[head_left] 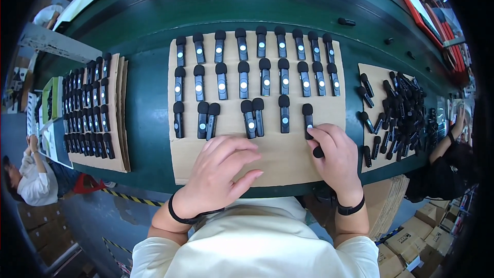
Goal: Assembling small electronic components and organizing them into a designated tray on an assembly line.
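Small black clip-on microphones with foam tops lie in rows on a cardboard sheet [278, 167] in front of me. My left hand [221, 167] hovers over the near left part of the sheet, fingers apart, holding nothing. Just beyond its fingertips lies a leaning microphone [212, 122]. At the near right, my right hand [334, 152] is closed on a microphone whose foam top [318, 152] pokes out below the fingers; its body is mostly hidden. Those fingertips also meet the lower end of another microphone [307, 118] in the nearest row.
To the left, stacked cardboard [121, 118] bears more microphones in tight rows. A loose heap of microphones [401, 108] covers cardboard at the right. Several black pieces, one [347, 21] among them, lie on the green table [149, 139]. Other people sit at both sides.
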